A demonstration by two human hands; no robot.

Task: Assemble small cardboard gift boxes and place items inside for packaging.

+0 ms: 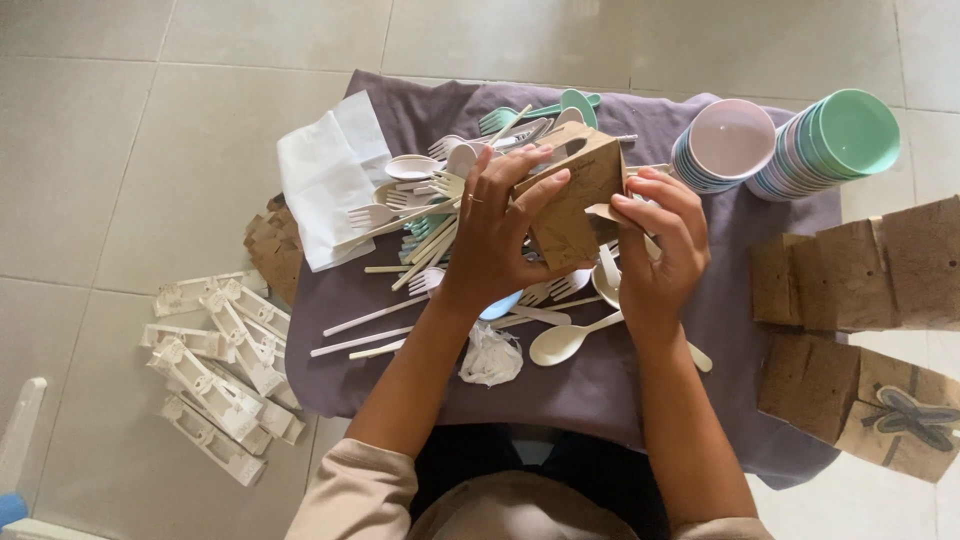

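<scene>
Brown cardboard sleeve — held above the cutlery pile | left hand grip wrapped round its side | right hand pinching its open flap (light, thin, likely creases) — best held by the edges.

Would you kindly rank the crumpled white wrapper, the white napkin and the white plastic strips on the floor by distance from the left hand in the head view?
From the left hand:
1. Crumpled white wrapper, just below the wrist on the cloth.
2. White napkin, at the cloth's left edge.
3. White plastic strips, on the floor, far left.
</scene>
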